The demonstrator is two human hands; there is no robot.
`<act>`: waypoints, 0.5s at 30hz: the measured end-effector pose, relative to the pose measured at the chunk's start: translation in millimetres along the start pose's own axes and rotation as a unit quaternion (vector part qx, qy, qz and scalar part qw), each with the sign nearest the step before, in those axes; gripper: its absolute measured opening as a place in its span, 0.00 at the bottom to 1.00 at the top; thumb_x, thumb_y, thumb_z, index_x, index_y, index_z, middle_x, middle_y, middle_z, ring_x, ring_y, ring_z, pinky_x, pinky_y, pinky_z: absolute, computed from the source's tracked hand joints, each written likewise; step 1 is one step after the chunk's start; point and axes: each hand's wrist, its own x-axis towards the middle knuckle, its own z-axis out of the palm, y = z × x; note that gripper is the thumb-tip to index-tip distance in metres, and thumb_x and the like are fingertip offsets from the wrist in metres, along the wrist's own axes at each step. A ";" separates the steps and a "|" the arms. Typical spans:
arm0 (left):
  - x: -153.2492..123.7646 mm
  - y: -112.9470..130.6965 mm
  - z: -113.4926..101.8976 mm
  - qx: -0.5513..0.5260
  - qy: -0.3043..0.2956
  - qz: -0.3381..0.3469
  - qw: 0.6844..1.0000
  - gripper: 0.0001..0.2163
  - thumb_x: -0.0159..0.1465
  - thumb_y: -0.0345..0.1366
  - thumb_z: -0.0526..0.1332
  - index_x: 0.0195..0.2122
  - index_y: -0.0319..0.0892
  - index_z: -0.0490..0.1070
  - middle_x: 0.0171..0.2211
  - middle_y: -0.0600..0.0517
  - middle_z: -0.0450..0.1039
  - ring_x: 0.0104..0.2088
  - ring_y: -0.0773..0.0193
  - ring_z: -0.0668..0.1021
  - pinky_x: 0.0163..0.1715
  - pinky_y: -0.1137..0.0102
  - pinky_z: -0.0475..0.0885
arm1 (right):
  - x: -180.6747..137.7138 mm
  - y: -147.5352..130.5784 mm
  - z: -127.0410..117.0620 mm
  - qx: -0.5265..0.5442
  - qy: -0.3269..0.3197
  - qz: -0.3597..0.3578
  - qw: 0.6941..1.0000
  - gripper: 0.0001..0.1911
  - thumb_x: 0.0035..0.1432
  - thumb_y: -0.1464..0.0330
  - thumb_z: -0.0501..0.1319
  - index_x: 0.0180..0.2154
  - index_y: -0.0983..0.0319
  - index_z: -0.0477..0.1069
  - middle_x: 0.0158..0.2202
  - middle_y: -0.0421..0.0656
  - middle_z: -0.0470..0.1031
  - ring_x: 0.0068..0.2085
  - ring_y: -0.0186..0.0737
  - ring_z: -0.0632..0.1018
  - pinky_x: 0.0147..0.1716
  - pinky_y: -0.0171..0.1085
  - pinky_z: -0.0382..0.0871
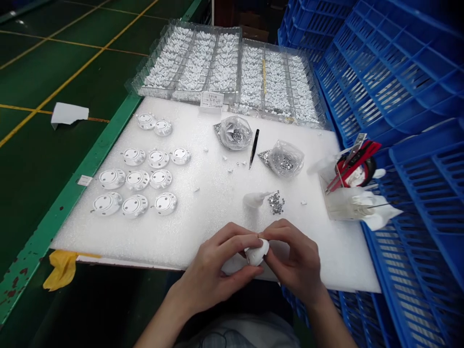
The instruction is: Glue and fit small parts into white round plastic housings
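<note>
Between my hands, near the front edge of the foam sheet, is a small rounded white plastic part (256,253). My left hand (221,263) is closed around its left side, thumb below and fingers above. My right hand (295,261) pinches its right edge, with the fingertips of both hands meeting at the top. Much of the part is covered by fingers. Just beyond lie a white squeeze bottle (253,200) with a thin nozzle and a small pile of shiny silver pieces (276,203). Several round white parts (135,206) with dark dots stand in rows at the left.
Clear trays (203,58) full of small white pieces line the far edge. Two plastic bags (237,133) (286,158) of silver pieces flank black tweezers (254,149). A holder (335,205) with a red cutter (353,166) stands right, beside blue crates (402,72).
</note>
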 end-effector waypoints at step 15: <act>12.8 13.0 25.6 -0.466 0.215 -0.239 0.824 0.19 0.59 0.44 0.78 0.44 0.41 0.76 0.32 0.54 0.79 0.26 0.68 0.81 0.31 0.76 0.77 | 23.2 -20.5 -9.8 0.038 0.157 0.065 0.985 0.06 0.68 0.71 0.64 0.36 0.56 0.76 0.29 0.38 0.72 0.32 0.33 0.72 0.30 0.32 0.67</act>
